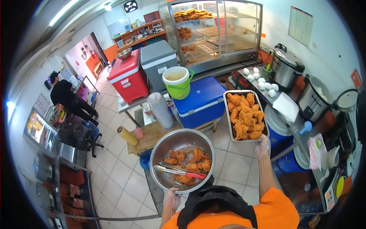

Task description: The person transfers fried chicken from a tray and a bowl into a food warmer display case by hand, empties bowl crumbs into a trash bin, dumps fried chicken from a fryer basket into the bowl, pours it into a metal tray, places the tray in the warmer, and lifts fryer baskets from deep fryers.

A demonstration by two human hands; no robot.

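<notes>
Far left of the steel bowl (187, 140), one person (68, 93) in dark clothes stands. Three hard plastic coolers lie beyond the bowl: red (129, 78), grey (159, 57), then blue (200, 101); any markings are too small to read. One left hand (172, 199), in thin clear plastic, grips the bowl's near rim. Inside this round, shiny bowl are several craggy fried pieces (198, 154), too overlapped to count, and one pair of metal tongs (179, 170) with red grips. One lime-green bucket (179, 88) stands beyond the bowl. Right of the bowl, one rectangular steel tray (227, 111) holds a heap of golden, crusty fried chicken (244, 114), well over ten pieces. The right hand (263, 147), also in clear plastic, clasps the tray's near right corner. Farther right of the bowl are about nine rounded white bundles (261, 85), one printed wall sheet (300, 25), illegible here, and two metal-sided cookers (286, 68).
</notes>
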